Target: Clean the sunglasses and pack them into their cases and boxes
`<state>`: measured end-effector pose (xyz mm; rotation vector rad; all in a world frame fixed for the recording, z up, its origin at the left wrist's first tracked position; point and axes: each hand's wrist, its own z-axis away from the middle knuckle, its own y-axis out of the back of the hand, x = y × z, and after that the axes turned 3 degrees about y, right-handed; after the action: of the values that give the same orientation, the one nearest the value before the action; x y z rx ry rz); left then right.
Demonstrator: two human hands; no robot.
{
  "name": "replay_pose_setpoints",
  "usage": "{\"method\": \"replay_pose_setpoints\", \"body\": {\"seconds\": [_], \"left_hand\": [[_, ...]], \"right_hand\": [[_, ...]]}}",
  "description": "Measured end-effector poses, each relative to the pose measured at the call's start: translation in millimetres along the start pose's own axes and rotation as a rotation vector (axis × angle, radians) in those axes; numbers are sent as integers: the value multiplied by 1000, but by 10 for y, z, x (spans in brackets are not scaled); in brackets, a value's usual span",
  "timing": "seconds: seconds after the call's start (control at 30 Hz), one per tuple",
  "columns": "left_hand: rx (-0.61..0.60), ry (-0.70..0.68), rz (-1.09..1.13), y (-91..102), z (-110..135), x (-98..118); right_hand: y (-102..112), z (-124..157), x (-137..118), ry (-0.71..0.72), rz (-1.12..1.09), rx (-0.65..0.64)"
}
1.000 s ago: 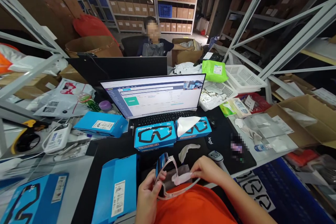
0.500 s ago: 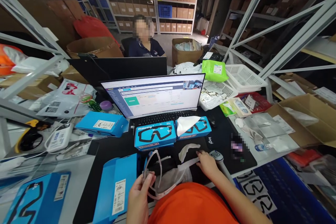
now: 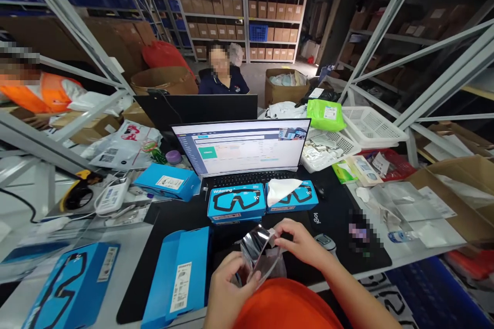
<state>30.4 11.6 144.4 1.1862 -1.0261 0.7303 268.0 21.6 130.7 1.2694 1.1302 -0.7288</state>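
My left hand (image 3: 227,288) and my right hand (image 3: 299,241) are both closed on a pair of glasses with a dark mirrored lens (image 3: 257,249), held just above the black desk mat (image 3: 170,221) close to my orange shirt. The left hand grips its lower end, the right pinches its upper right edge. Two blue glasses boxes (image 3: 236,202) stand right behind them, the right-hand one (image 3: 297,196) with a white cloth (image 3: 281,188) on it. An open blue box (image 3: 181,277) lies to the left of my hands.
A monitor (image 3: 243,145) and keyboard stand behind the boxes. A barcode scanner (image 3: 327,241) lies by my right wrist. More blue boxes (image 3: 71,288) sit at left. White baskets (image 3: 370,126) and a cardboard box (image 3: 463,190) are at right. A person sits behind the monitor.
My right hand came back from the mat near the scanner to the glasses. Both hands now hold them, turned so the dark lens shows. The camera view has shifted.
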Motion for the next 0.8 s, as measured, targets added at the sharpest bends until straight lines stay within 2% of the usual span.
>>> {"method": "replay_pose_setpoints", "body": {"seconds": [0.13, 0.27, 0.3, 0.33, 0.43, 0.5, 0.57, 0.63, 0.7, 0.8], "left_hand": [[10, 0, -12, 43, 87, 167], [112, 77, 88, 55, 104, 202], [153, 122, 151, 52, 95, 191], [190, 180, 239, 47, 82, 179], [269, 376, 592, 11, 32, 167], [281, 469, 775, -15, 12, 191], [246, 527, 833, -18, 27, 219], [156, 529, 791, 32, 85, 217], [33, 450, 696, 155, 181, 169], [-155, 281, 443, 448, 346, 58]], "right_hand": [[180, 40, -28, 183, 411, 72], [115, 138, -102, 327, 572, 423], [51, 187, -146, 358, 575, 451], [-26, 242, -196, 386, 581, 412], [-275, 385, -321, 449, 673, 47], [-375, 421, -355, 511, 777, -73], [-374, 403, -361, 601, 835, -60], [-279, 353, -367, 641, 826, -19], [-137, 297, -386, 623, 763, 48], [52, 225, -421, 531, 648, 108]]}}
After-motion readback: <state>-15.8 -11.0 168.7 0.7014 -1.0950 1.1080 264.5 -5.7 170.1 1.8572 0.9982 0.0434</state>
